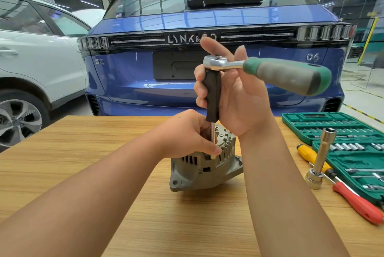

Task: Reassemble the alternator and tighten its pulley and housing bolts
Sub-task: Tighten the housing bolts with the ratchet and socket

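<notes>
Head view: alternator [204,165] sits assembled on worktop [83,153]; left hand [191,134] pinches extension shaft [212,140] over a housing bolt, right hand [234,94] grasps ratchet [268,72]. Tightening underway; pulley hidden.

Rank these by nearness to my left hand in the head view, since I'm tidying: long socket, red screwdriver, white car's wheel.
From the left hand:
1. Long socket, standing to the right on the table.
2. Red screwdriver, right, near the table edge.
3. White car's wheel, far left, beyond the table.
</notes>
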The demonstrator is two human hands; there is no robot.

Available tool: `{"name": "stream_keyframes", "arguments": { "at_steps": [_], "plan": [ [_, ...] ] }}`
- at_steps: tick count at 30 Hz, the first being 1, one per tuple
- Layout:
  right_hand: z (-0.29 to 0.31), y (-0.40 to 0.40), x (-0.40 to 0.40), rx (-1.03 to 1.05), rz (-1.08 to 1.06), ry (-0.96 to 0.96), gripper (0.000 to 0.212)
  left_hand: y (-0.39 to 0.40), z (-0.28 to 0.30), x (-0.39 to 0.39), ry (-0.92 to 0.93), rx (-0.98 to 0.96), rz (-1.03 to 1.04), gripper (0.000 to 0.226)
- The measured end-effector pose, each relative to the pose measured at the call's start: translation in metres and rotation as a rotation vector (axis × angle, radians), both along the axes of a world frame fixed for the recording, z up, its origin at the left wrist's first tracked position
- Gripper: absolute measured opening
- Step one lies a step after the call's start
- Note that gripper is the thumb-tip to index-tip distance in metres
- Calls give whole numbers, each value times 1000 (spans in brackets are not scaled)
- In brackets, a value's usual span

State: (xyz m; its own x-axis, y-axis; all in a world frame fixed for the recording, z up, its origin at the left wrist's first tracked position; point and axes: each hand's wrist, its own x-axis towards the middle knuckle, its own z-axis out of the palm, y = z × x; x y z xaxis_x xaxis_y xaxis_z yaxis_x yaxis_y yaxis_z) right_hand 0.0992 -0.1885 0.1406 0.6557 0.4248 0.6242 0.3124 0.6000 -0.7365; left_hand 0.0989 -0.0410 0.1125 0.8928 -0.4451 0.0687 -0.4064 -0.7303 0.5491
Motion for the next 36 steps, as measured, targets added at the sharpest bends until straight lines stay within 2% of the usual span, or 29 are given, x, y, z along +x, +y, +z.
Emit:
{"name": "stream_keyframes", "arguments": {
  "at_steps": [2, 3, 6, 8, 9, 11, 13, 14, 19, 21, 25, 27, 32, 34, 36],
  "plan": [
    [3, 2, -2, 0, -38, 76, 57, 0, 0, 0, -8, -2, 3, 15],
    [4, 4, -4, 8, -95, 111, 51, -1, 0, 0, -14, -3, 3, 15],
    [9, 10, -7, -40, -531, 138, 24, -3, 1, 0, -24, 18, 4, 17],
    [10, 10, -4, -44, -651, 182, 24, -3, 1, 0, -24, 31, 6, 19],
    [10, 7, -3, -41, -593, 220, 23, -3, 1, 0, -24, 26, 9, 18],
    [10, -2, -1, -22, -316, 274, 20, -2, 0, 1, -28, 12, 11, 18],
    [7, -10, 0, 52, -67, 249, 28, -2, 0, 2, -29, 16, 13, 19],
    [4, -11, 1, 82, -27, 201, 34, -2, 0, 2, -26, 15, 11, 19],
    [-2, 6, 4, 34, -329, -121, 37, -1, 1, 1, -11, -3, -5, 17],
    [-3, 8, 4, 20, -267, -134, 40, -1, 0, 1, -5, -10, 6, 15],
    [-3, 3, 4, 60, 14, -68, 45, 1, -1, 2, -2, -11, 11, 18],
    [-3, -1, 5, 80, 65, -40, 49, 1, 0, 1, 4, -10, 4, 17],
    [-1, 1, 2, 33, 20, 25, 63, 0, 1, 0, 2, -21, -2, 20],
    [5, 5, -2, -11, -158, 92, 51, 0, 1, 0, -7, -26, 1, 19],
    [8, 11, -5, -58, -489, 112, 29, -2, 1, 0, -9, -10, 11, 16]
  ]
}}
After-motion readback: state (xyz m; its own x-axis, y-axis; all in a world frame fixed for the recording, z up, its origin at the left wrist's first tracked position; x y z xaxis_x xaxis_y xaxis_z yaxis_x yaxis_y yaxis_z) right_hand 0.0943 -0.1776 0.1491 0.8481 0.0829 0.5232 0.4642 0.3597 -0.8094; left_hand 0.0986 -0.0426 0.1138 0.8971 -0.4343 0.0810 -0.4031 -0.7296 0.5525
